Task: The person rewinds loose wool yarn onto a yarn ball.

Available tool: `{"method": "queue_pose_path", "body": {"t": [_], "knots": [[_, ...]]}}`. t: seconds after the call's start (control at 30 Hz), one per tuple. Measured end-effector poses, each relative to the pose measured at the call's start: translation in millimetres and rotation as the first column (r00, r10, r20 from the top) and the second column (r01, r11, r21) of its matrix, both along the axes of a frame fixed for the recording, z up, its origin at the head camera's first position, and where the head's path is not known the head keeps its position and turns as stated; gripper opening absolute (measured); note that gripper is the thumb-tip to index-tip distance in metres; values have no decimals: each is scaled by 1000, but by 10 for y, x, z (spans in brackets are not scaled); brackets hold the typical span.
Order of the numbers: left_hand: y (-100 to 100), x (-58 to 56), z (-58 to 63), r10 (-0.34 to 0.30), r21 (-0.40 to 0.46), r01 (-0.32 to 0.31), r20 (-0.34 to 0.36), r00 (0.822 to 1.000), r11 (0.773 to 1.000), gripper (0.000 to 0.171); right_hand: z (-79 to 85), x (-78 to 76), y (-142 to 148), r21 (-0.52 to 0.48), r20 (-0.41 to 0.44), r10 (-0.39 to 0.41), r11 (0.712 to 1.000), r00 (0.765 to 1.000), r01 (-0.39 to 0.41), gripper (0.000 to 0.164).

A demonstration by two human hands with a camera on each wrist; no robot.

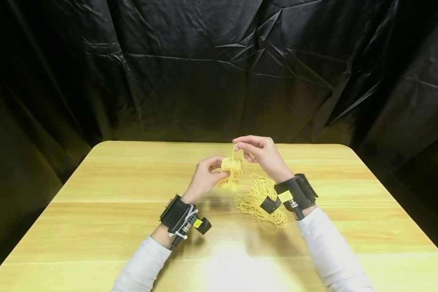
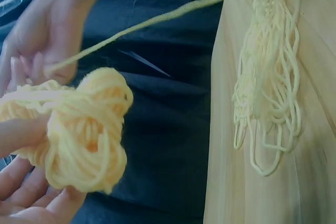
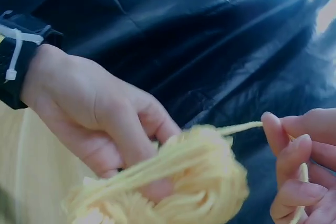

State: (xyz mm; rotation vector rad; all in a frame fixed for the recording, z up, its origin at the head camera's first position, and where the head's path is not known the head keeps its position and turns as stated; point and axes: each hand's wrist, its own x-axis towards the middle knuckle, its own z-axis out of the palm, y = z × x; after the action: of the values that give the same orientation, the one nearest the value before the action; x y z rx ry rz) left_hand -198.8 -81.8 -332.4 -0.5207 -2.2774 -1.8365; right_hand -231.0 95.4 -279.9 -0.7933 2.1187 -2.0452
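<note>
A bundle of yellow yarn (image 1: pixel 232 172), wound into a thick hank, is gripped in my left hand (image 1: pixel 205 176), raised over the table. In the left wrist view the thumb crosses the yarn bundle (image 2: pixel 86 140) while fingers support it from below. My right hand (image 1: pixel 260 153) is up and to the right of it, pinching a single yarn strand (image 1: pixel 233 151) between thumb and fingers. The right wrist view shows that strand (image 3: pixel 241 128) stretched from the bundle to the right fingertips (image 3: pixel 272 129), then running down through the curled fingers.
On the wooden table (image 1: pixel 113 219), below the right hand, lies a loose heap of yellow yarn (image 1: pixel 259 200) in tangled loops. Both wrists carry black camera bands (image 1: pixel 295 192). A black sheet (image 1: pixel 204 81) hangs behind the table's far edge.
</note>
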Motion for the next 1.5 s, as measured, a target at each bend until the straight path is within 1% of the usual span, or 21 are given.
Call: {"method": "queue_pose_path", "body": {"t": [0.13, 0.23, 0.3, 0.4, 0.47, 0.57, 0.67, 0.8, 0.87, 1.0, 1.1, 1.17, 1.27, 1.33, 1.43, 1.5], "knots": [[11, 16, 18, -40, 14, 40, -1, 999, 999, 29, -138, -92, -20, -50, 92, -29, 998, 995, 34, 29], [19, 24, 26, -70, 25, 70, 3, 998, 997, 29, -280, -148, -46, -77, 185, -32, 996, 982, 47, 28], [26, 29, 33, -86, 42, 86, 5, 996, 995, 28, -381, -164, -63, -71, 235, -36, 996, 971, 53, 28], [37, 35, 46, -84, 95, 84, -5, 996, 992, 27, -529, -145, -87, -35, 282, -46, 998, 958, 58, 30], [43, 35, 54, -63, 136, 66, -29, 998, 989, 26, -620, -113, -99, 10, 289, -55, 998, 956, 54, 29], [45, 28, 61, 1, 196, 13, -67, 998, 980, 26, -728, -40, -118, 69, 290, -61, 997, 955, 43, 27], [39, 14, 58, 79, 239, -57, -84, 993, 969, 25, -802, 41, -134, 99, 258, -24, 995, 966, -2, 24], [28, -4, 51, 158, 267, -135, -67, 985, 954, 26, -844, 141, -167, 106, 206, 50, 992, 977, -73, 22], [24, -11, 50, 190, 269, -166, -63, 980, 949, 26, -845, 180, -181, 122, 182, 71, 988, 981, -94, 22], [10, -22, 44, 235, 268, -212, -54, 971, 940, 24, -802, 232, -183, 189, 142, 76, 977, 987, -102, 22], [-5, -27, 36, 242, 260, -222, -49, 969, 940, 23, -722, 262, -157, 256, 113, 76, 961, 991, -103, 23], [-16, -26, 29, 245, 247, -226, -48, 968, 942, 23, -645, 288, -132, 320, 77, 81, 942, 994, -101, 23], [-30, -17, 18, 246, 218, -230, -49, 968, 949, 23, -520, 321, -96, 400, 13, 102, 911, 995, -98, 21], [-39, -18, 4, 235, 190, -223, -44, 971, 956, 23, -443, 330, -78, 426, -24, 122, 899, 992, -101, 21], [-46, -31, -24, 200, 138, -195, -23, 980, 971, 23, -335, 330, -54, 427, -64, 126, 900, 990, -87, 20], [-48, -35, -39, 173, 105, -173, 3, 985, 979, 23, -271, 321, -40, 399, -77, 122, 913, 990, -82, 20]]}}
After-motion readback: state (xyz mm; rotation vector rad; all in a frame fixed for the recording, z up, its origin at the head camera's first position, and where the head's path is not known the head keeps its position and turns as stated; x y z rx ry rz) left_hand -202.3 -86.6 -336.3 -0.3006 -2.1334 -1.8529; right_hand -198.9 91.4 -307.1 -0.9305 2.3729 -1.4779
